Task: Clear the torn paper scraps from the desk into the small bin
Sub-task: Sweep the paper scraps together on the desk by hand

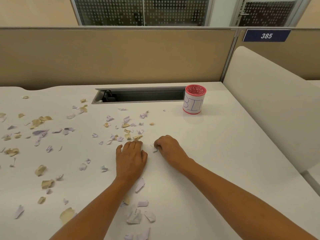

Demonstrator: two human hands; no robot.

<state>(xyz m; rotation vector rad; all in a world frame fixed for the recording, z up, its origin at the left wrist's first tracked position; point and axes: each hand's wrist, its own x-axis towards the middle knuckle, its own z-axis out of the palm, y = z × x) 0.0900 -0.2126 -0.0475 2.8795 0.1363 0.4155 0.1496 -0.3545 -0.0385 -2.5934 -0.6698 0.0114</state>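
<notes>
Two bare hands work side by side on a white desk (216,153) strewn with torn paper scraps (41,122), some white and some tan. The left hand (130,158) lies palm down on the desk, fingers laid flat and close together, its fingertips just short of a cluster of scraps. The right hand (167,147), just beside it, has its fingers curled in and pinches a white scrap (155,149) at its fingertips. Most of the litter lies to the left of the left hand and just beyond the fingertips of that hand. More pieces, among them a crumpled white piece (134,216), sit between the two forearms, nearer the person. The small bin (194,99), a pink cup wrapped in a white label hand-lettered "BIN", stands upright well beyond the right hand and a little to its right, at the end of an open cable tray (140,96) set in the desk. Behind it rises a tan partition (121,54), and farther right a blue plate (266,35) reads 385.
</notes>
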